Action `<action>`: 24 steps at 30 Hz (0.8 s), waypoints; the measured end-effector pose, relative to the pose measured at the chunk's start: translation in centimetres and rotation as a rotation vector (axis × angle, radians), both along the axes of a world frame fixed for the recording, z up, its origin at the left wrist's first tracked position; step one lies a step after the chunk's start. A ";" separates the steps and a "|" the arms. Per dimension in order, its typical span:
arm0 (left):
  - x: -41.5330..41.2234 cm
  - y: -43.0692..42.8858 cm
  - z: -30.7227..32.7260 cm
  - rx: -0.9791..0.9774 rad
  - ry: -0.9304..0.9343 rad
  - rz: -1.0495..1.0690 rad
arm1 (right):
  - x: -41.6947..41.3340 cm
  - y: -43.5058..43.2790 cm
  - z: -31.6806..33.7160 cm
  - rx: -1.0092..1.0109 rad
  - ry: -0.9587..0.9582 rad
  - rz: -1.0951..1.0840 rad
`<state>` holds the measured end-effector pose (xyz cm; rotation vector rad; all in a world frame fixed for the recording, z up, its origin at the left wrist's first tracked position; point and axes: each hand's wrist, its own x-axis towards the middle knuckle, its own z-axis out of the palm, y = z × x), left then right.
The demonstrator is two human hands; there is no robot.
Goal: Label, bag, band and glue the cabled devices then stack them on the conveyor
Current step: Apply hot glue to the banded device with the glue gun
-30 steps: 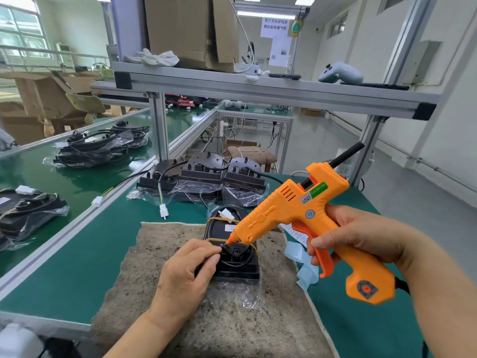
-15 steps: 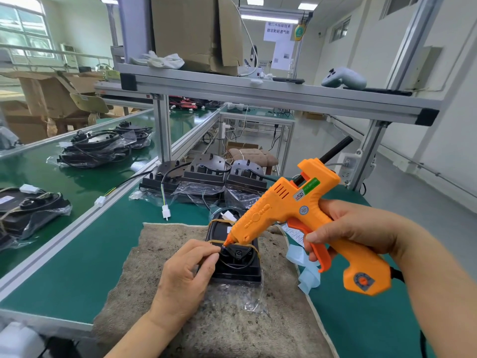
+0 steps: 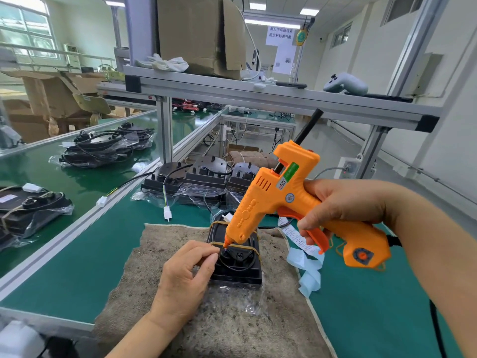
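Note:
A black cabled device [image 3: 238, 270] in a clear bag lies on a brown mat [image 3: 227, 324], with yellow rubber bands across it. My left hand [image 3: 185, 277] rests at its left edge, thumb and forefinger pinching the cable at the device's top. My right hand [image 3: 343, 205] grips an orange glue gun [image 3: 281, 205], a finger on the trigger. The gun's nozzle touches the top of the device just beside my left fingertips.
Three unbagged black devices [image 3: 204, 177] stand at the back of the green table. Bagged devices [image 3: 100, 148] are stacked on the green conveyor [image 3: 77, 182] to the left. A blue label strip [image 3: 307, 264] lies right of the mat. An aluminium shelf [image 3: 258, 94] spans overhead.
The glue gun has tilted steeper and its nozzle has come down onto the device top. My left hand has stayed at the device's left edge.

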<state>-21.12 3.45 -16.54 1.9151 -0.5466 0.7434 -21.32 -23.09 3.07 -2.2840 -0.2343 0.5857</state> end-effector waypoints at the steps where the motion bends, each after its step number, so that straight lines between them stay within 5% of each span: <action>1: 0.0 0.0 0.0 0.000 -0.001 -0.001 | 0.0 0.2 0.4 -0.017 -0.001 0.007; 24: 0.1 0.2 -0.3 -0.001 0.006 -0.013 | 0.9 6.6 5.7 -0.437 -0.054 0.163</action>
